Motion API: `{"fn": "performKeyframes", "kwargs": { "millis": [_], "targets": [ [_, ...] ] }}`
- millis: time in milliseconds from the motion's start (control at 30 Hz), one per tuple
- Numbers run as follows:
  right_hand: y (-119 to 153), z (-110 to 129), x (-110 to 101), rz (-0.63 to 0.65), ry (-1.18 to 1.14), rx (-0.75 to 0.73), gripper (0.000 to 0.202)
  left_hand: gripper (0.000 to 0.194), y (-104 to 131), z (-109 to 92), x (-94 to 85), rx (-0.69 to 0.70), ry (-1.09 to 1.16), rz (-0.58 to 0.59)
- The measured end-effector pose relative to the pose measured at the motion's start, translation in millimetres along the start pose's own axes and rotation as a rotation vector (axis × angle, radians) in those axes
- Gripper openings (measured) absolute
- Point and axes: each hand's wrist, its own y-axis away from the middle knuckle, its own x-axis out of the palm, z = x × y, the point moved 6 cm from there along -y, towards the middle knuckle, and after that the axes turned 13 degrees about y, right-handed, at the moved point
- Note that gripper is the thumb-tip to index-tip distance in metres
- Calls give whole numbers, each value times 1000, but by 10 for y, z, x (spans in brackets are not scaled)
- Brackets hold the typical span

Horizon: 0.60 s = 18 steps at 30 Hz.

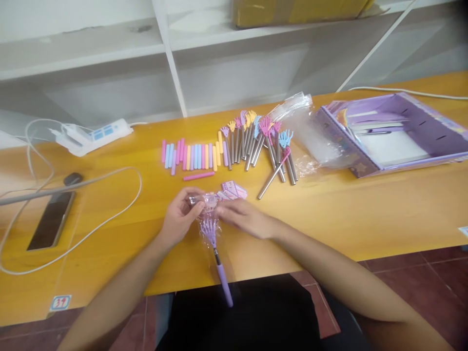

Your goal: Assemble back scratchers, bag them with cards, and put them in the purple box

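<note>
My left hand (pixel 178 217) pinches the top of a clear plastic bag (pixel 205 201) between thumb and fingers. Inside this bag is a purple back scratcher (pixel 224 285), its hand-shaped head just below my fingers and its handle reaching past the table's front edge. My right hand (pixel 248 218), slightly blurred, is closed at the right side of the bag's top. Printed pink and purple cards (pixel 234 189) lie just beyond my hands. Further back rests a cluster of back scratchers (pixel 252 141) with metal rods and coloured heads, beside a row of coloured handle sleeves (pixel 197 157).
Clear bags (pixel 318 139) are piled near a purple box (pixel 435 109) holding papers and a pen. At the left are a power strip (pixel 106 134), white cables and a phone (pixel 51 222). A white shelf (pixel 109 41) stands behind the wooden table (pixel 329 214).
</note>
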Motion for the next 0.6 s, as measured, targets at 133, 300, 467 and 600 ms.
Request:
{"fn": "performKeyframes", "kwargs": {
  "millis": [133,300,467,600],
  "targets": [
    [-8,-102,-225,-290,464,-22,25,31,4,9,-17,-14,-11,-50],
    [-40,-237,-90,-225,762,20,30,29,3,-13,-18,13,-26,-61],
    [-53,-284,-51,-190,773,64,27,26,-3,-21,-37,43,-28,-68],
    [-54,-202,-123,-225,597,4,17,25,-13,-14,-56,62,-9,-73]
  ]
}}
